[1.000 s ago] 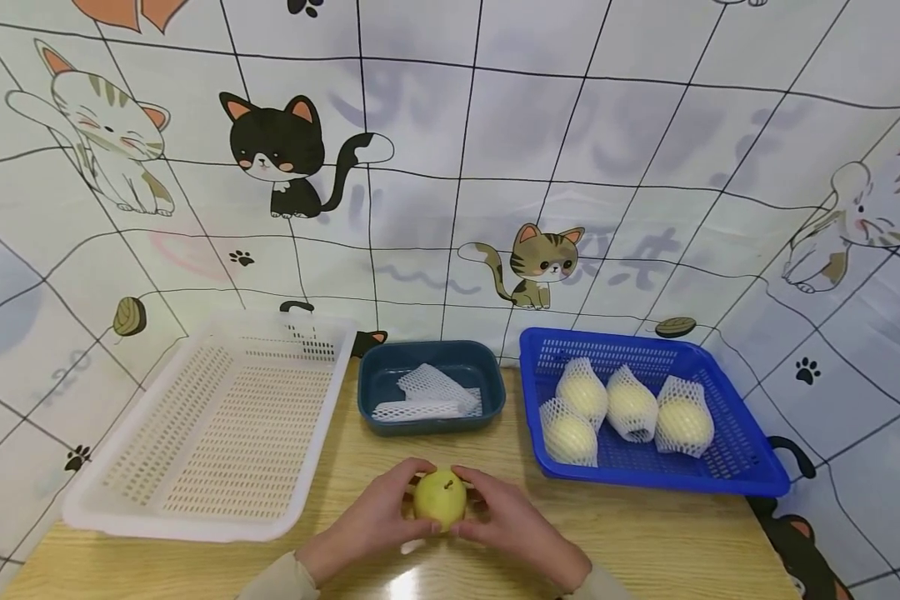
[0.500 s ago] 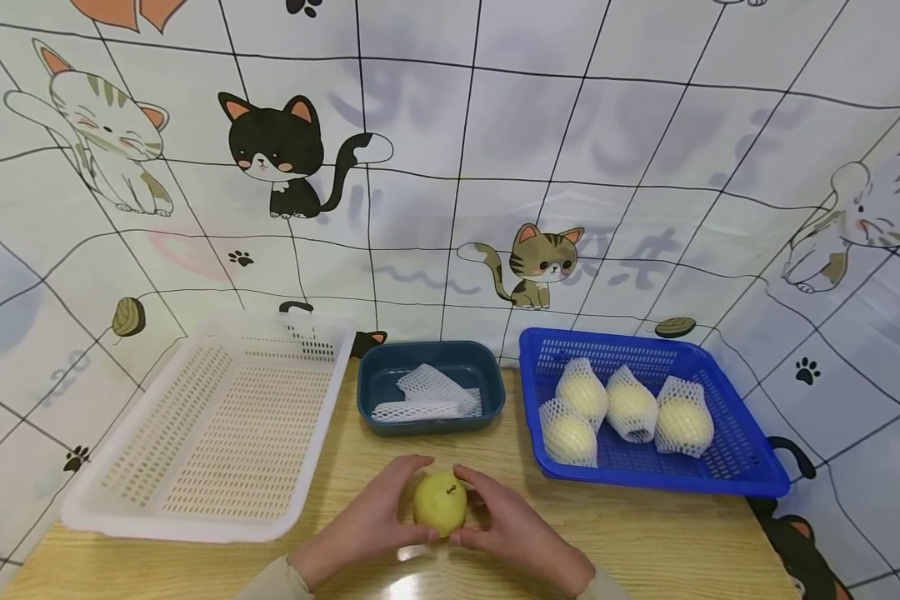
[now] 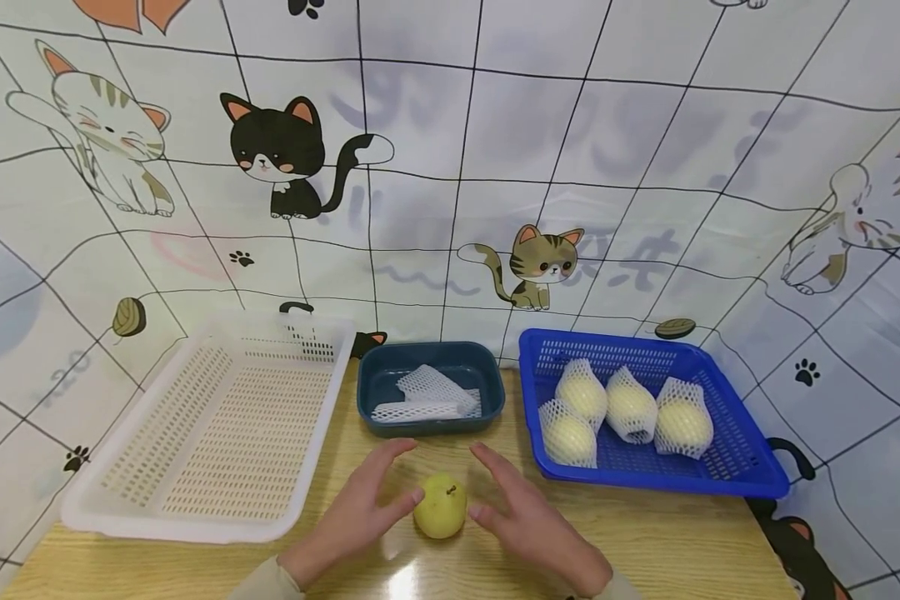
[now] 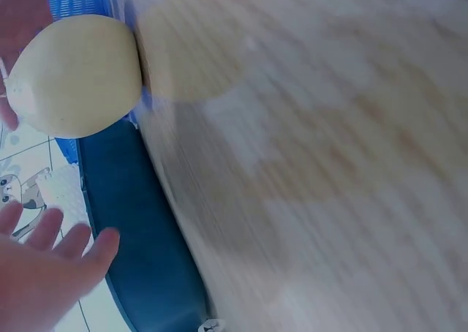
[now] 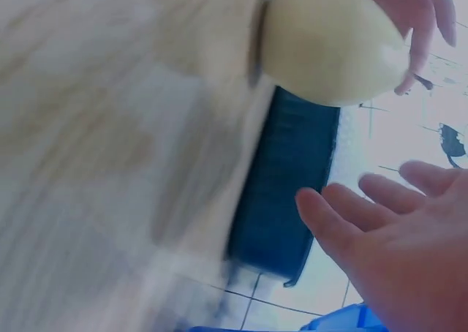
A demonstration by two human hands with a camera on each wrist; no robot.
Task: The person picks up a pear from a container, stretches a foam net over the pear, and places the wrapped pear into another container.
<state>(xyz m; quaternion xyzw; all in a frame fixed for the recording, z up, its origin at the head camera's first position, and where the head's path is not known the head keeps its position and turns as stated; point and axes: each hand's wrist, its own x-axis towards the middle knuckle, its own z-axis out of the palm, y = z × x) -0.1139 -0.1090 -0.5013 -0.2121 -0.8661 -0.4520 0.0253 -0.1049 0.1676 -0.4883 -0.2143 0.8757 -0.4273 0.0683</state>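
A bare yellow-green pear [image 3: 440, 507] with a short stem stands on the wooden table near its front. My left hand [image 3: 360, 508] is beside it on the left, fingers extended, the thumb close to the fruit's upper side. On the other side my right hand [image 3: 525, 517] is spread, apart from the pear. Both wrist views show the pear [image 4: 77, 76] resting on the tabletop, with the fingers of my left hand [image 4: 51, 273] and of my right hand [image 5: 395, 237] away from it.
Behind the pear stands a dark teal tub [image 3: 431, 427] holding white foam net sleeves [image 3: 435, 393]. To the right, a blue basket [image 3: 660, 479] contains several net-wrapped pears [image 3: 632, 406]. A white basket [image 3: 232, 450] with nothing in it sits at left. A cat-print sheet [image 3: 420, 208] hangs behind.
Both hands were around the pear; they have let go and drawn apart to either side, fingers spreading. The pear shifted slightly toward the front and now stands by itself.
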